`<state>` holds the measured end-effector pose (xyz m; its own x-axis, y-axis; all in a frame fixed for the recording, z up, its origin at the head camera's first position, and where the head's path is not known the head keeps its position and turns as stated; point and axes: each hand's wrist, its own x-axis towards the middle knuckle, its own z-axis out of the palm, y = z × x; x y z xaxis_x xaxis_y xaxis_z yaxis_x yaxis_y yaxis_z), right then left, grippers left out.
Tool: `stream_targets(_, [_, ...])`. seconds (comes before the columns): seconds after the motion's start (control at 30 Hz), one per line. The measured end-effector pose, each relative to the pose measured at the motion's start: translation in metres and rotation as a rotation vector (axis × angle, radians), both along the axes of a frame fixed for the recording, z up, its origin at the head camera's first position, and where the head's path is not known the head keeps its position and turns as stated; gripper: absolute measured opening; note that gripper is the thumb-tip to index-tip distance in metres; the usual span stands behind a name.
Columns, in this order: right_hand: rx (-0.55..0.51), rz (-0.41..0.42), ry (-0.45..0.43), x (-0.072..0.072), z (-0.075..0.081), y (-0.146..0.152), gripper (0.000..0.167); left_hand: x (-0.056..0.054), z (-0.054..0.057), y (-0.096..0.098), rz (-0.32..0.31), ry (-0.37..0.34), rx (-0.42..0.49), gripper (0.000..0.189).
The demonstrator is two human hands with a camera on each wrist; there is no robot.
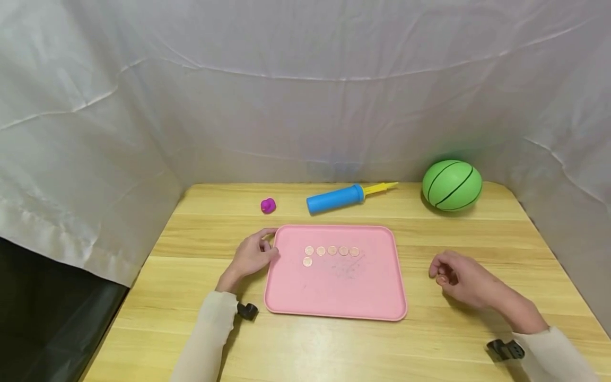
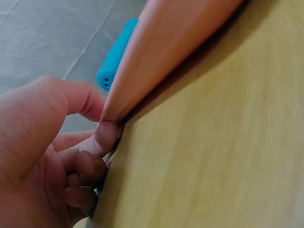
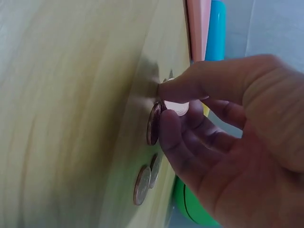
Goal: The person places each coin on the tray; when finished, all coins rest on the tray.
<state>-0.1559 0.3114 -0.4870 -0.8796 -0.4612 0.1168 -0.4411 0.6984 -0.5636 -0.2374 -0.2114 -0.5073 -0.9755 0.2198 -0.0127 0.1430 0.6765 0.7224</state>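
Observation:
My left hand pinches the left rim of a pink tray between thumb and fingers. In the left wrist view, the thumb bends over the rim while a fingertip meets its outer side. Copper-coloured coins lie on the tray in a row of several, with one more coin below the row's left end. Right of the tray, my right hand is low over the table, holding a coin between thumb and fingers. Another coin is right at its fingertips, and loose coins lie nearby.
Behind the tray lies a blue pump with a yellow nozzle. A small purple toy sits to its left. The green ball rests at the back right of the wooden table. Grey cloth hangs around the back and sides.

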Motion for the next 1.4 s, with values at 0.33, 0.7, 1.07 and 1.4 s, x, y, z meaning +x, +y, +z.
stream_targets(0.33, [0.138,-0.190,0.028,-0.009,0.008,-0.012,0.015,-0.001,-0.001,-0.001,-0.004,0.011,-0.004,0.061])
stream_targets(0.7, [-0.015,-0.225,0.020,-0.020,0.012,-0.052,0.014,-0.001,-0.001,0.001,-0.012,0.005,0.007,0.061])
stream_targets(1.07, [-0.225,-0.168,-0.235,-0.024,0.022,-0.108,0.017,-0.001,-0.002,-0.001,-0.015,0.016,0.006,0.059])
stream_targets(1.4, [-0.364,-0.117,-0.330,-0.024,0.008,-0.156,0.015,0.000,0.000,0.000,-0.004,0.005,0.010,0.059])
